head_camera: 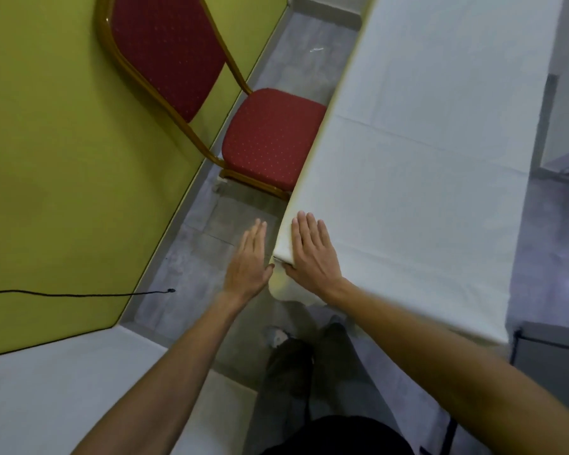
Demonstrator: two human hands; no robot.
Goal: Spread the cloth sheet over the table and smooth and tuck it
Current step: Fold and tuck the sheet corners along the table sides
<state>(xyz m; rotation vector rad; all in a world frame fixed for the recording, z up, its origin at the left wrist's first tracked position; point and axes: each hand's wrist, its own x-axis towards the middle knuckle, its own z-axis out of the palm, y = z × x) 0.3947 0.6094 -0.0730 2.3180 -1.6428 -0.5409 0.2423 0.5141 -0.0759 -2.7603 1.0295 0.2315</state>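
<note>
A white cloth sheet [424, 165] covers the long table from its near corner to the far end, with faint fold creases across it. My right hand [312, 254] lies flat with straight fingers on the cloth at the table's near left corner, its thumb at the corner edge. My left hand [250, 261] is flat and upright beside that corner, just left of the hanging cloth, fingers straight. Below the corner a cream fold of cloth [281, 285] hangs down between both hands.
A red padded chair [266, 139] with a gold frame stands against the table's left side, near a green wall [63, 142]. A black cable [79, 294] runs along that wall. My legs and shoes [296, 353] stand on the grey floor.
</note>
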